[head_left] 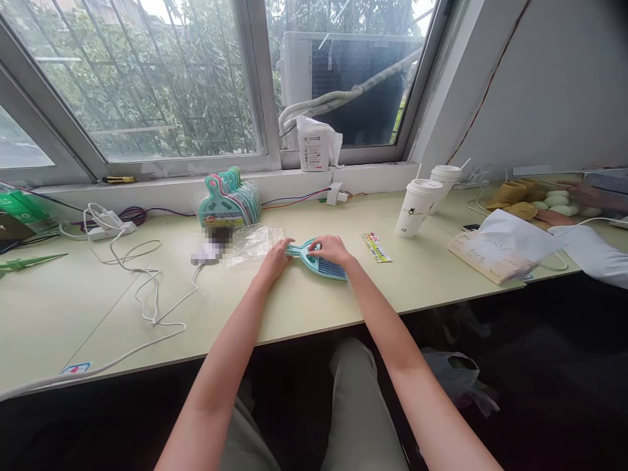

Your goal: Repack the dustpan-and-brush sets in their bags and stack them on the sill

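Note:
A small teal dustpan with a brush in it (326, 267) lies flat on the desk in front of me, its handle toward the left. Around the handle end are the closed fingers of my left hand (277, 256). My right hand (331, 249) has thumb and fingertips drawn together on the middle of the set, where handle meets pan; the exact contact is partly hidden. To the left lies a clear plastic bag (255, 245), crumpled and flat. A printed card label (376, 248) rests to the right of the set.
Several wrapped dustpan sets (228, 201) stand by the sill. White cables (154, 294) snake over the left side. Two paper cups (418, 208) and a paper bag (500, 248) stand right; beyond them another person's sleeve (591, 252) shows. A pixelated item (210, 247) lies left.

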Demonstrator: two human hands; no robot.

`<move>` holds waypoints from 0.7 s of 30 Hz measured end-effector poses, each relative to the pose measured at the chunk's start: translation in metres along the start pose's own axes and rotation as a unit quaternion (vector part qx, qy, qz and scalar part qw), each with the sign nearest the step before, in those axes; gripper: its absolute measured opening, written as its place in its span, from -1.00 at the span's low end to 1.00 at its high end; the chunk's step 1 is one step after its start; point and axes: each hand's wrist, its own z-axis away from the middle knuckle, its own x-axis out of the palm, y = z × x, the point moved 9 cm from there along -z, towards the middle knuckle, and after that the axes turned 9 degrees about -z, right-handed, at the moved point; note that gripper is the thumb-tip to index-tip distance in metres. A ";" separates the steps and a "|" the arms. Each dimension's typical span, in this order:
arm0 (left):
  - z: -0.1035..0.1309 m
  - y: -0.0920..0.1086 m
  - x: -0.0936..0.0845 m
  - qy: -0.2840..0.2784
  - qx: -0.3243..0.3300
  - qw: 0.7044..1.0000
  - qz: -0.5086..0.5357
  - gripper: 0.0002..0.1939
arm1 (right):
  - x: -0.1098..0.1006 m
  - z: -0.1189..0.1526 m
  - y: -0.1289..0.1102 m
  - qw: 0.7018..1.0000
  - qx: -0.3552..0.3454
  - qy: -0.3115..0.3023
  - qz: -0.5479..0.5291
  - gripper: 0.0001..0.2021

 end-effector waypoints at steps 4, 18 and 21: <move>0.000 0.002 -0.004 0.020 0.013 1.000 0.011 -0.41 | -0.002 0.001 -0.001 0.999 -0.028 -0.007 -0.020 -0.85; 0.004 -0.031 -0.013 0.014 -0.049 0.991 -0.120 -0.65 | 0.002 0.003 -0.001 0.995 -0.033 -0.049 -0.080 -0.87; 0.005 -0.020 -0.027 0.080 -0.029 0.984 -0.158 -0.57 | 0.005 0.001 -0.001 0.993 -0.045 -0.055 -0.089 -0.86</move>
